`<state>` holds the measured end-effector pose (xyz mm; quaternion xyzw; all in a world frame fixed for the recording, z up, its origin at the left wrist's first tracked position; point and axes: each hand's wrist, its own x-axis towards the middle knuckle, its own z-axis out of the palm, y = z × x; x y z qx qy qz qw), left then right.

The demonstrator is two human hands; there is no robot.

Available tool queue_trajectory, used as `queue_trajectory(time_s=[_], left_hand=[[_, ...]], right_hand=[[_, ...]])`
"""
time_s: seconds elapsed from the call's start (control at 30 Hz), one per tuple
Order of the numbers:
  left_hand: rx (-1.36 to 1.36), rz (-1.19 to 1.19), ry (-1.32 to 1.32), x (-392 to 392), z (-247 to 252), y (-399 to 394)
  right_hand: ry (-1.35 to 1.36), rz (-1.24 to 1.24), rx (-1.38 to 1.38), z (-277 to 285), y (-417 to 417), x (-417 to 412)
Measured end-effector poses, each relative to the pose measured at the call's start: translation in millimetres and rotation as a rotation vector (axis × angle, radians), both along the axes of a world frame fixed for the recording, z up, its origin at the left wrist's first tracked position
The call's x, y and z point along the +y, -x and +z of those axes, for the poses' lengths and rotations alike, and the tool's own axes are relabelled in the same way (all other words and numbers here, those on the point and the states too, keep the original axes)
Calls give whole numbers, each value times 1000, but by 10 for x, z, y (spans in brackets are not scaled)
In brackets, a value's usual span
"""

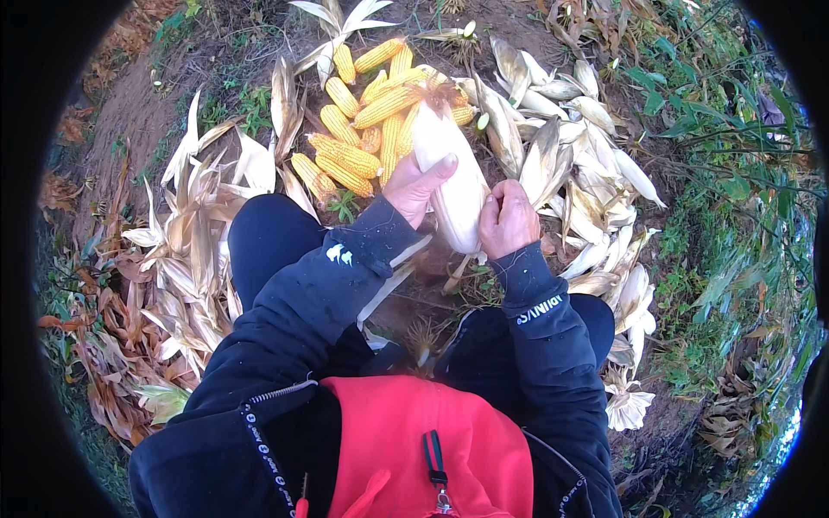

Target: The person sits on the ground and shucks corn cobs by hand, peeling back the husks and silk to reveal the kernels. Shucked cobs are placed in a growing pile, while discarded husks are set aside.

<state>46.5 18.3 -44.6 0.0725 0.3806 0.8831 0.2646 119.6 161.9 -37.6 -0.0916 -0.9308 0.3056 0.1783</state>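
An ear of corn in pale husk point(452, 162) is held upright in front of me, brown silk point(442, 97) at its far tip. My left hand point(414, 191) grips it from the left side, thumb across the husk. At the lower right edge of the ear, my right hand point(510, 220) is closed with its fingertips pinching the husk edge; what lies inside that grip is hidden. Just beyond the left hand is a pile of bare yellow corn cobs point(346, 155) on the ground.
To the right lies a long heap of unhusked ears point(586, 175). Dry stripped husks point(194, 239) are piled on the left beside my knee point(269, 243). Green weeds point(706, 278) border the right side. Bare soil point(123, 175) shows at the far left. A lanyard point(435, 456) hangs over my red top.
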Motion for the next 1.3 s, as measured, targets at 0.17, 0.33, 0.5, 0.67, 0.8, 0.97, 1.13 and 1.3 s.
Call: queue_trajectory(time_s=[0.17,0.33,0.5,0.67,0.8,0.97,1.13,1.3], left_hand=[[51,-59,-43,-39,-16,27],[30,-8,-99,21,-6,11],[55,32,-38,95,-25,-101],[18,-38,-87,90,9,-101],[-29,-139,-202,29,-61,-22],[-29,-236,-224,3,-73,5],[-76,-193,-214,5,-105,33],[-124,-150,-302,3,-199,100]], right_hand=[[115,18,-111,27,-30,-1],[285,57,15,71,-46,-133],[413,42,94,69,-8,-159],[788,78,147,-135,27,-16],[1347,36,53,-36,28,-16],[1377,-2,78,-103,49,11],[1418,-26,79,-47,23,5],[1485,-82,93,-14,8,36]])
